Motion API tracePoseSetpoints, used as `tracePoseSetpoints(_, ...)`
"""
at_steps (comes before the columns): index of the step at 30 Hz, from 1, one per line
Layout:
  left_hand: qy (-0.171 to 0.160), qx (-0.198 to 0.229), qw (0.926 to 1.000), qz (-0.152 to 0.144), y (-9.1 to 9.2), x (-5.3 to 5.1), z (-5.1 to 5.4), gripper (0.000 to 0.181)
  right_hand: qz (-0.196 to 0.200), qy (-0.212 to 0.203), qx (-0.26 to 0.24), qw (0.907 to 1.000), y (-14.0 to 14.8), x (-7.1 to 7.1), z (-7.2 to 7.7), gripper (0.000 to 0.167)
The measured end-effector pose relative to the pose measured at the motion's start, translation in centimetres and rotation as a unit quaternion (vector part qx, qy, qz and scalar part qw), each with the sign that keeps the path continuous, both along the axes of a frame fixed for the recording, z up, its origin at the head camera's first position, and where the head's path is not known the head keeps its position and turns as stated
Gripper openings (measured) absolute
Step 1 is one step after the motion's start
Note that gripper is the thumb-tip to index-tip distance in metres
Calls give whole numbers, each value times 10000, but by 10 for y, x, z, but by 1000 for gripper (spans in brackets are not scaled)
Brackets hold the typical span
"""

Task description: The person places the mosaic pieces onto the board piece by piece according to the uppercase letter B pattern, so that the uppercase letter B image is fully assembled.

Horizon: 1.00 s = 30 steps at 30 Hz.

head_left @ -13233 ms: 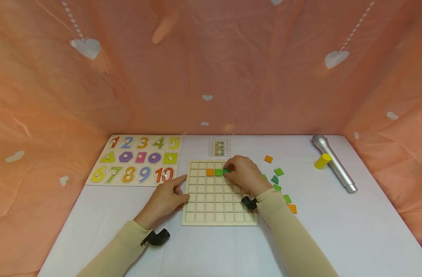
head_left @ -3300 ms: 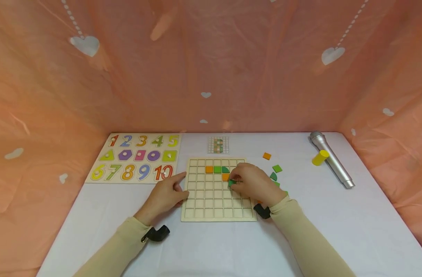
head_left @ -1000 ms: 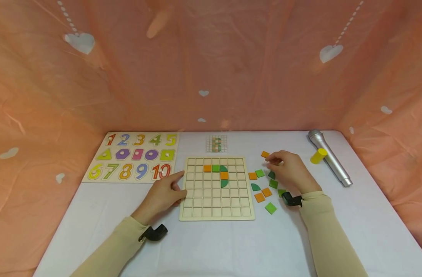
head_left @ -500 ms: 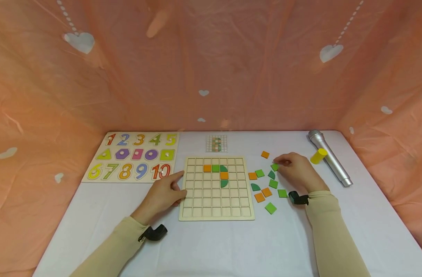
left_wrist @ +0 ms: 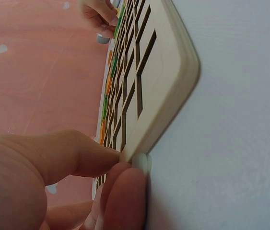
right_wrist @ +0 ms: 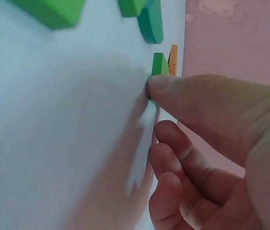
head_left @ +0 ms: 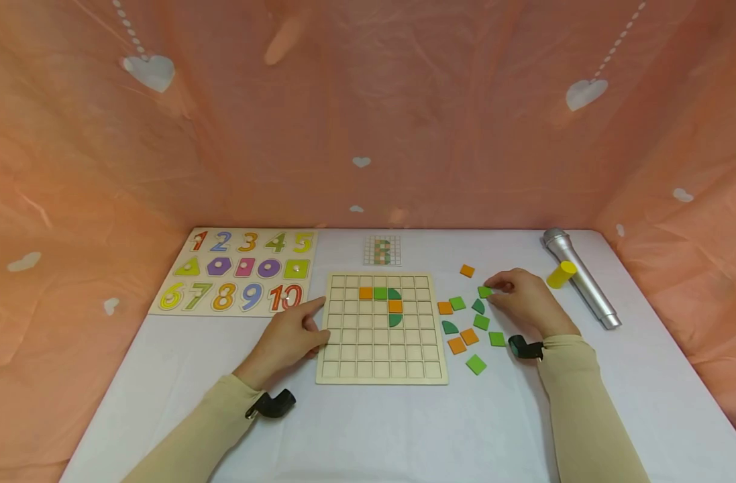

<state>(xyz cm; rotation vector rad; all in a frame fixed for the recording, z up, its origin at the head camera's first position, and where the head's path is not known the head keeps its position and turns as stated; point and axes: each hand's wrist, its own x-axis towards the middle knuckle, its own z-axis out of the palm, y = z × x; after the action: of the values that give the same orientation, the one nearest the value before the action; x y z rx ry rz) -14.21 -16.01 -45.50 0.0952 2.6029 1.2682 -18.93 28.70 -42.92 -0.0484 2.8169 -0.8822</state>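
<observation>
My left hand [head_left: 289, 339] rests at the left edge of the wooden grid board [head_left: 382, 379], index finger extended and thumb touching the edge. The left wrist view shows its fingertips against the board [left_wrist: 166, 81]. Set in the grid are an orange square tile [head_left: 365, 293], a green square tile [head_left: 380, 293], a dark green quarter-circle tile [head_left: 394, 294], another orange tile [head_left: 394, 306] and another quarter-circle [head_left: 395, 320]. My right hand [head_left: 521, 298] pinches a loose green square tile [head_left: 484, 292] at the table; its thumb covers part of that green tile [right_wrist: 159, 63] in the right wrist view.
Several loose orange, green and quarter-circle tiles [head_left: 469, 337] lie right of the board. Behind it is a small pattern card [head_left: 382, 251]. A number puzzle [head_left: 235, 272] lies at left; a silver microphone [head_left: 585, 285] and yellow cylinder [head_left: 561, 274] lie at right.
An orange square and a second quarter-circle have joined the tiles in the grid. My right hand has left the board and moved right to a loose green tile. The left hand stays put.
</observation>
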Motion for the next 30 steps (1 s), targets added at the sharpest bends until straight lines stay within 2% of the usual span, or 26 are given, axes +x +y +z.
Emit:
tracePoseSetpoints(7, 12, -27, 10000, -48, 2, 0, 1, 77, -67, 45, 3, 10000, -2, 4, 3, 32)
tracePoseSetpoints(12, -70, -69, 10000, -18, 1, 0, 1, 77, -125, 191, -116, 9997, -22, 7, 11, 32)
tracePoseSetpoints(16, -95, -101, 9999, 57, -1, 1, 1, 77, 396, 521, -281, 9975, -54, 7, 13, 28)
tracePoseSetpoints(20, -80, -99, 9999, 70, -2, 1, 0, 77, 968, 768, -434, 9914, -91, 8, 15, 22)
tracePoseSetpoints(25, -39, -75, 10000, 30, 0, 1, 0, 77, 1362, 753, -469, 9867, -129, 11, 17, 22)
tracePoseSetpoints(30, 32, -71, 10000, -31, 1, 1, 0, 77, 1621, 760, -406, 9830, -155, 16, 10, 23)
